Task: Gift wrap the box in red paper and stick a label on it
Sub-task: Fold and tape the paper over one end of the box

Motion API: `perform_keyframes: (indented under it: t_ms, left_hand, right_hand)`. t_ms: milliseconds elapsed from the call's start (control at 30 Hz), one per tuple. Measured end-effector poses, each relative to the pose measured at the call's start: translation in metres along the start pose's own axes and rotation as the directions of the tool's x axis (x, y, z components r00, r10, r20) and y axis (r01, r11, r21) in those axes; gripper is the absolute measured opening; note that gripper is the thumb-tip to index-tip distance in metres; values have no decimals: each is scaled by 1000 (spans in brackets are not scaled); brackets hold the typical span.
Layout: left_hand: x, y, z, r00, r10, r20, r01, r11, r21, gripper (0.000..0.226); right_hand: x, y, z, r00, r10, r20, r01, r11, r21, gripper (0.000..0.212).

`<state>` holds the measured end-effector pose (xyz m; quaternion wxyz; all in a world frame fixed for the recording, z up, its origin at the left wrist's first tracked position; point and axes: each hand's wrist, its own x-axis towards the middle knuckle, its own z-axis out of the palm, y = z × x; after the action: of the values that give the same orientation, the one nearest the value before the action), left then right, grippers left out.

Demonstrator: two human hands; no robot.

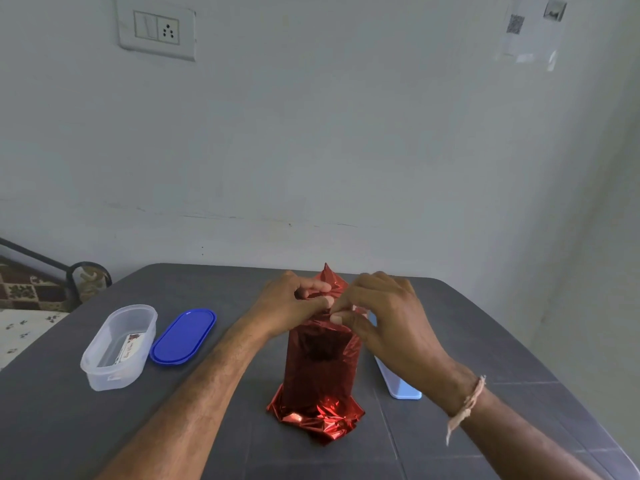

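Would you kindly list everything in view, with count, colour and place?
box: one, wrapped in shiny red paper, upright mid-table
tub: one, clear, table left
label: one, white printed, inside tub
lid: one, blue, right of tub
object: one, pale blue-white, right of box, partly hidden
table: one, dark grey
socket: one, white, wall upper left
thread: one, beige, right wrist
left hand: one, pinching paper at box top
right hand: one, pinching paper at box top
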<state>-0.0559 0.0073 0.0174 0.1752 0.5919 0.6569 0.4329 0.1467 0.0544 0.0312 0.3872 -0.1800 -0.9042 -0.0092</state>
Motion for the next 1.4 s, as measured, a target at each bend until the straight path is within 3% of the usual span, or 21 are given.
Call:
perform_keyframes:
  t_ms: [100,200,333,533,733,867,1000,1133,1400]
  left_hand:
    - [-1,-1,-1,1000,25,3,-25,999,-22,27]
    - [-5,-6,-2,998,55,-38,-57,996,-72,34]
    - [-17,-8,-4,987,83,-137,-104,982,-157,41]
    - [-33,-12,0,980,158,-119,-168,982,-84,62]
    - [-34,-7,11,948,218,-231,-234,971,-45,19]
    - [-36,6,14,949,227,-219,-253,963,-97,10]
    - [-40,15,15,940,282,-190,-300,951,-75,22]
    - [-47,11,16,936,294,-194,-308,951,-42,37]
    - [-55,13,17,922,304,-241,-310,951,16,20]
  right_hand:
    - [8,2,-2,994,110,7,-109,973,205,3]
    - [12,4,-5,966,258,1,-235,878,418,15]
    - [1,16,-7,935,339,104,-338,763,551,30]
    - [-11,28,0,902,413,125,-398,686,609,35]
    - [-27,25,15,879,476,-28,-367,713,598,48]
    - [-38,22,27,912,374,-169,-252,836,488,34]
    - [-39,22,34,931,344,-121,-244,835,494,18]
    - [-41,23,33,941,319,-112,-231,849,475,16]
    - [-43,22,31,937,329,-115,-241,851,466,19]
